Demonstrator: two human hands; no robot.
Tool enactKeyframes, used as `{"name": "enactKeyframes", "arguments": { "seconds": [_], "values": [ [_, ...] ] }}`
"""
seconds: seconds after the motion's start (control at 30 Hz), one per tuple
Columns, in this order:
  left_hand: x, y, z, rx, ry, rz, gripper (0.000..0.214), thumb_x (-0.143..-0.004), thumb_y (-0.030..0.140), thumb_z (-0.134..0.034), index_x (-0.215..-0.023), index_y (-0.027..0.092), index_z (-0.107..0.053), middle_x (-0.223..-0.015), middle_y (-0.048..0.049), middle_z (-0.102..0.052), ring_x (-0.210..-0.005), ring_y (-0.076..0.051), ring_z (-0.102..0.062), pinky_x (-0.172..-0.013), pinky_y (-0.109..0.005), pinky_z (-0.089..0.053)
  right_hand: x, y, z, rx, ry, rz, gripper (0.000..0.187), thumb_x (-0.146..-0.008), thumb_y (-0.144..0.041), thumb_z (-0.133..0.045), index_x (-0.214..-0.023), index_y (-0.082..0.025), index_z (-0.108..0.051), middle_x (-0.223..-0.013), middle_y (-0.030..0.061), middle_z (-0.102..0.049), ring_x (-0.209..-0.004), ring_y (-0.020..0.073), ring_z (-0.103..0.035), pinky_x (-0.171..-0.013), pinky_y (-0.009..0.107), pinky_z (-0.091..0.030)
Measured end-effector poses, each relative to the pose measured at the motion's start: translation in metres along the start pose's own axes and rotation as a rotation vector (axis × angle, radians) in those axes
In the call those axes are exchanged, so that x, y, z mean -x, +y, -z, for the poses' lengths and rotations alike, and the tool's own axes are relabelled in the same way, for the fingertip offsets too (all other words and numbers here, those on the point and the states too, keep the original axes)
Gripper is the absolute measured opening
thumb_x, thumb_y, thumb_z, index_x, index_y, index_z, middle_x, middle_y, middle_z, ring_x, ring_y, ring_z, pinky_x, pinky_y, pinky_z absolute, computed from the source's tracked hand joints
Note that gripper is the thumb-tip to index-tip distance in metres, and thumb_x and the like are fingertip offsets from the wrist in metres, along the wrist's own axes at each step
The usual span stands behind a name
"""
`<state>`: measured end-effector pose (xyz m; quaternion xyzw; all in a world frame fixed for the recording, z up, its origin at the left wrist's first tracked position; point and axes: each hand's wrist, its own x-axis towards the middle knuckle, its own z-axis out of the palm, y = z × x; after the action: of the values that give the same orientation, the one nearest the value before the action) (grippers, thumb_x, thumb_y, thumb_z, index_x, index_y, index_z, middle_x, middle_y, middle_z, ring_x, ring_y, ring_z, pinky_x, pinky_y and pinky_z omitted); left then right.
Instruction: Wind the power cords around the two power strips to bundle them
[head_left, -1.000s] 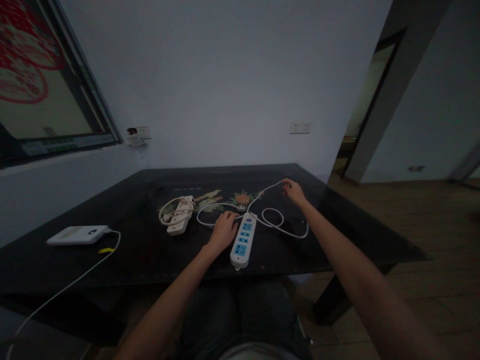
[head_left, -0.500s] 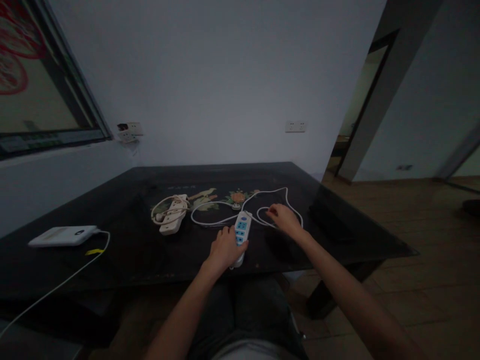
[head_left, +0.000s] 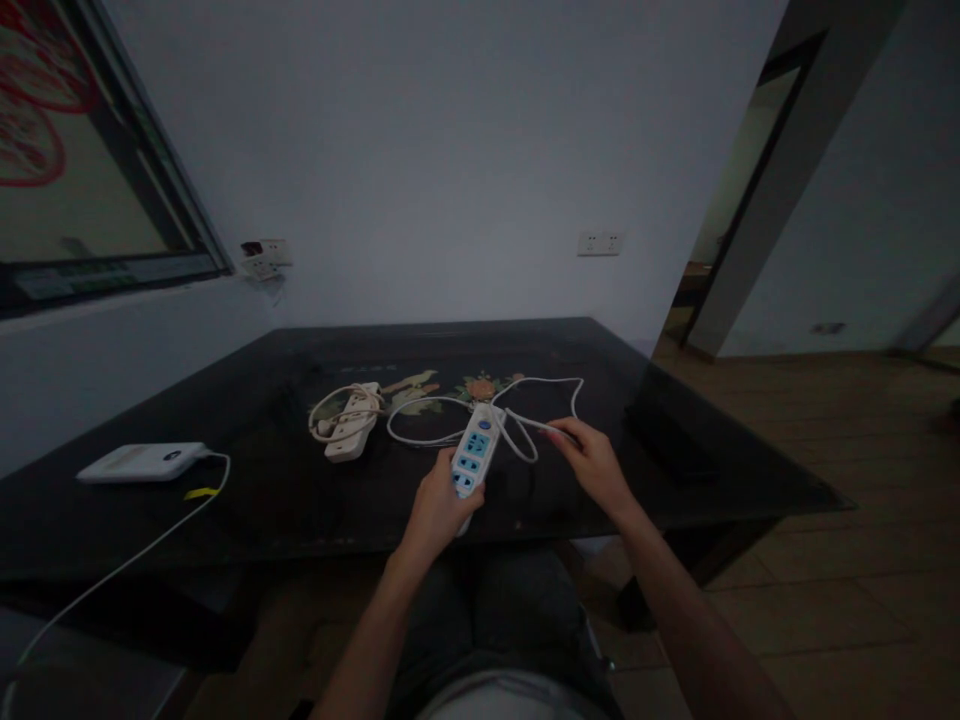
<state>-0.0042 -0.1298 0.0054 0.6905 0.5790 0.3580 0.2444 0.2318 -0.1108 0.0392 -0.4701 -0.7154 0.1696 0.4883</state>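
My left hand (head_left: 439, 505) grips the near end of a white power strip (head_left: 475, 448) with blue socket faces and a dark blue round switch at its far end. The strip is tilted over the near part of the dark table. To its right, my right hand (head_left: 589, 462) pinches the strip's white cord (head_left: 531, 420) between thumb and fingers. Part of the cord loops to the left of the strip, and more curves behind it toward my right hand. The cord's plug is mostly hidden behind the strip's far end.
Further left lies a second power strip (head_left: 352, 425) with its cord wound around it. A white power bank (head_left: 142, 462) with a cable sits at the table's left. A dark flat object (head_left: 667, 440) rests at the right. Wall sockets (head_left: 600, 244) are beyond the table (head_left: 315, 345).
My left hand has lifted and turned the power strip, its far end now leaning over the plug. My right hand has drawn the cord, and the loop by it has changed shape.
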Motion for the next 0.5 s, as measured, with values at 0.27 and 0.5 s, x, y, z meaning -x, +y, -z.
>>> {"name": "enactKeyframes", "arguments": {
  "seconds": [0.27, 0.5],
  "values": [
    [0.037, -0.001, 0.021, 0.291, 0.342, -0.150, 0.065, -0.072, 0.034, -0.070, -0.129, 0.018, -0.044, -0.124, -0.0112, -0.056, -0.115, -0.026, -0.057, -0.096, -0.038, -0.046, -0.012, -0.003, 0.030, -0.400, 0.048, -0.189, 0.029, -0.080, -0.046, -0.061, -0.078, -0.017, -0.065, -0.062, -0.0008, -0.054, -0.057, 0.0113, -0.048, -0.055, 0.023, -0.037],
    [0.069, 0.017, 0.044, 0.465, 0.636, -0.149, 0.079, -0.058, 0.036, -0.081, -0.124, 0.017, -0.042, -0.107, -0.0095, -0.063, -0.091, -0.026, -0.068, -0.077, -0.038, -0.058, -0.023, 0.031, 0.001, -0.274, -0.326, -0.338, 0.038, -0.079, -0.052, -0.053, -0.073, -0.015, -0.062, -0.055, -0.0007, -0.053, -0.050, 0.0120, -0.048, -0.050, 0.024, -0.036]
  ]
}}
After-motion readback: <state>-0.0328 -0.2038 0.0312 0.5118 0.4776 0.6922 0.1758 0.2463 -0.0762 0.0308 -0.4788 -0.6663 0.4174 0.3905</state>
